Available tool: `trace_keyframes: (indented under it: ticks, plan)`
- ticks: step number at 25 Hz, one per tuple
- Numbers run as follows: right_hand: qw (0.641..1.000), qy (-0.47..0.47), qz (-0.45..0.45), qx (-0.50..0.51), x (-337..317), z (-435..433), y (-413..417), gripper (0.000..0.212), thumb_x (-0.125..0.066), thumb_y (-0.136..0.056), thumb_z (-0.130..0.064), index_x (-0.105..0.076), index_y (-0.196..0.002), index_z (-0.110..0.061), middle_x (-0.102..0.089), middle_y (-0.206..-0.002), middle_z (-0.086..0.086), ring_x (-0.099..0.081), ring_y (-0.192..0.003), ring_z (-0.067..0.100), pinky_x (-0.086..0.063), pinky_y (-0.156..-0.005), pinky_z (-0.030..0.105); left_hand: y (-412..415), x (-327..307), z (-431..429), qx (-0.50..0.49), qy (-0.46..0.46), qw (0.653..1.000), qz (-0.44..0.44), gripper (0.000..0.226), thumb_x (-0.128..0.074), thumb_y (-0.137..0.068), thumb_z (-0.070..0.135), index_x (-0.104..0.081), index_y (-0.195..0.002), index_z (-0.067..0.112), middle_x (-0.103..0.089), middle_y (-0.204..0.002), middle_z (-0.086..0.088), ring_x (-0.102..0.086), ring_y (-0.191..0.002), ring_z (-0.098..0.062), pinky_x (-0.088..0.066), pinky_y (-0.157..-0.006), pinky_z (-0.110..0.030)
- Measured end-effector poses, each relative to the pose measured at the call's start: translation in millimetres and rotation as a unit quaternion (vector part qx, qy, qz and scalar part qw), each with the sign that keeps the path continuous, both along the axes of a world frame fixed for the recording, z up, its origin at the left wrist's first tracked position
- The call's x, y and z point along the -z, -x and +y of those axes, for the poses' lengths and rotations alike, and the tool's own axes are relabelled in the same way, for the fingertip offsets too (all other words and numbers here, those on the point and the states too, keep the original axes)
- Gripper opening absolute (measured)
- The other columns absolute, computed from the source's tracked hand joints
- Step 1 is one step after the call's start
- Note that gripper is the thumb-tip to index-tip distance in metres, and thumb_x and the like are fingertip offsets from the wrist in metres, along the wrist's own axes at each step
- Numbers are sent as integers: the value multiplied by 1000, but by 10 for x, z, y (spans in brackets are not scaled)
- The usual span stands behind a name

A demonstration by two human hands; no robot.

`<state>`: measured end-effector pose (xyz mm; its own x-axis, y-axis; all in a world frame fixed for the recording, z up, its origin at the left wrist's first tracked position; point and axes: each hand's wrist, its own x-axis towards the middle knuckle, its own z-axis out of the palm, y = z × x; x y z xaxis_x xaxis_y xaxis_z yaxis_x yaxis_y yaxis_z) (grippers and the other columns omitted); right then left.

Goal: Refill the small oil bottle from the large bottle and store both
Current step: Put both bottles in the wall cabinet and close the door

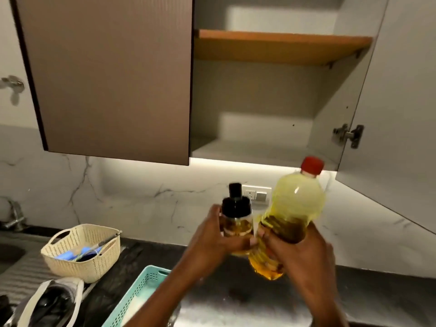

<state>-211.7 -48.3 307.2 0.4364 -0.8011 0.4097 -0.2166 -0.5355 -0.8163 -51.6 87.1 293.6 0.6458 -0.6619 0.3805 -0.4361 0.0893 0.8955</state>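
Yellow oil in both capped bottles: left hand (213, 241) grips small bottle (236, 223), right hand (306, 251) large bottle (291, 215). Storing step; next, lift into open cabinet (259, 149).

No legible text on anything

The large bottle (296, 208) is clear glossy plastic with a smooth red plastic cap (312, 165). The small bottle (236, 223) looks clear and shiny under a glossy black top. The bench (146, 253) is dark, polished stone; the wall (118, 194) behind is smooth white marble-look. The cabinet door (106, 74) is matt brown with fine ribbing, the shelf (271, 47) bare wood. Two baskets, cream (80, 260) and teal (141, 293), are perforated plastic.
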Motion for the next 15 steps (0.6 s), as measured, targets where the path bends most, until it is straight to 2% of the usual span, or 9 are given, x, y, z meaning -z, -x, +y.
trace_keyframes:
  ticks: [3,5,8,9,12,15]
  plan:
    - [999,38,-26,-28,-557,-57,138,63,-83,-71,-71,-67,-118,-31,-76,-104,-9,-72,-96,22,-59,-91,42,111,-654,14,20,44,999,-2,74,-102,-66,35,-64,-130,30,-81,-108,6,-79,-99,-10,-64,-80,-25]
    - [997,56,-24,-45,-840,-80,173,72,-81,-70,-74,-67,-124,-30,-76,-110,-6,-72,-100,23,-60,-93,43,168,-970,20,24,51,998,-12,70,-99,-71,27,-66,-133,25,-80,-113,4,-79,-102,-14,-64,-79,-22]
    - [994,76,-26,-72,-1199,-120,165,63,-81,-70,-73,-67,-117,-33,-73,-101,-13,-70,-90,12,-56,-78,28,183,-1280,30,16,54,998,-39,65,-96,-75,27,-67,-132,21,-77,-116,5,-76,-102,-11,-60,-72,-15]
    - [993,78,-25,-80,-1298,-138,140,60,-84,-71,-69,-68,-116,-32,-73,-100,-14,-70,-90,10,-56,-77,28,153,-1348,20,16,53,998,-43,63,-95,-75,28,-68,-131,20,-78,-115,4,-76,-101,-11,-60,-72,-16]
    - [993,76,-27,-90,-1528,-261,-44,63,-87,-64,-69,-74,-114,-33,-78,-101,-14,-75,-95,12,-62,-87,38,-22,-1533,-63,17,30,998,-53,57,-94,-78,30,-69,-129,19,-77,-111,0,-76,-99,-13,-63,-73,-19]
    - [993,64,-21,-97,-1695,-477,-340,60,-87,-58,-70,-76,-105,-35,-80,-97,-13,-77,-92,11,-64,-88,43,-340,-1723,-261,47,12,998,-38,49,-90,-84,22,-62,-125,18,-72,-109,-2,-75,-90,-11,-59,-64,-14]
